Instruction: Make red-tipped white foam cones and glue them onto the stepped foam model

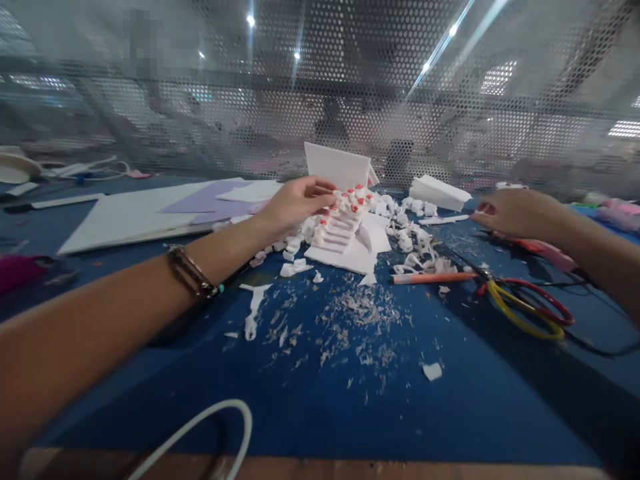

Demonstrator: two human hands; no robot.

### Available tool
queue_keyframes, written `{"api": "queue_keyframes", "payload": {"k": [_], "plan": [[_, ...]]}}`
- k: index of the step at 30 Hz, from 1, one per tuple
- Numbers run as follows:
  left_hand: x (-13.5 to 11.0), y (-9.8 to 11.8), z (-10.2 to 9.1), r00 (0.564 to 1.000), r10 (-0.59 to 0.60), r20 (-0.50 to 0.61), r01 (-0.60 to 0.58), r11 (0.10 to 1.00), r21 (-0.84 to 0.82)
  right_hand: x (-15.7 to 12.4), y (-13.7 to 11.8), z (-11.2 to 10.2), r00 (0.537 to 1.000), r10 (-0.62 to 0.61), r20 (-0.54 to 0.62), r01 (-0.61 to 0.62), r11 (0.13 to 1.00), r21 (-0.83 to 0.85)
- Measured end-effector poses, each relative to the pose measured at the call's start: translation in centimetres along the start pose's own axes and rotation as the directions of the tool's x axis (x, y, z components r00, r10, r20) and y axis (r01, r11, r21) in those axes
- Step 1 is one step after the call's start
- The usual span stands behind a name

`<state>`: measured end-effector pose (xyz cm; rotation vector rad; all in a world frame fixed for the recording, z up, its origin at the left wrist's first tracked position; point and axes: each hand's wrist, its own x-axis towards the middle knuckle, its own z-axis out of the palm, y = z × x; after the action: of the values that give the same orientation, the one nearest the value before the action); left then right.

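Note:
A small white foam model of steps (343,235) with several red-tipped pieces on top stands on a white base on the blue table (330,393). My left hand (295,202) reaches to its upper left, fingers curled and pinched against the top pieces. My right hand (510,212) lies to the right, closed around a thin white stick-like tool (443,219) that points left toward the model.
White foam scraps and shavings (360,313) litter the table. An orange pencil (433,278) and red-and-yellow looped cords (530,308) lie at right. White and purple sheets (150,213) lie at left. A folded white board (337,167) stands behind; a perforated screen (350,80) backs the table.

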<state>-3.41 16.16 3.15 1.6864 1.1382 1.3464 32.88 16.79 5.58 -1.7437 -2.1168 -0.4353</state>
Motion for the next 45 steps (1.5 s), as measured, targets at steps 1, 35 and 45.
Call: {"api": "queue_keyframes", "payload": {"k": [1, 35, 45], "plan": [[0.0, -0.1, 0.0, 1.0, 0.0, 0.008, 0.0, 1.0, 0.019, 0.5, -1.8, 0.0, 0.991, -0.128, 0.049, 0.127, 0.992, 0.021], [1.0, -1.5, 0.9, 0.992, 0.074, 0.099, -0.094, 0.973, 0.21, 6.2, -15.6, 5.6, 0.847, -0.522, -0.103, 0.524, 0.785, 0.329], [1.0, -2.2, 1.1, 0.979, 0.159, 0.128, -0.186, 0.952, 0.243, 7.0, -15.1, 5.4, 0.807, -0.588, -0.058, 0.565, 0.739, 0.368]]}}
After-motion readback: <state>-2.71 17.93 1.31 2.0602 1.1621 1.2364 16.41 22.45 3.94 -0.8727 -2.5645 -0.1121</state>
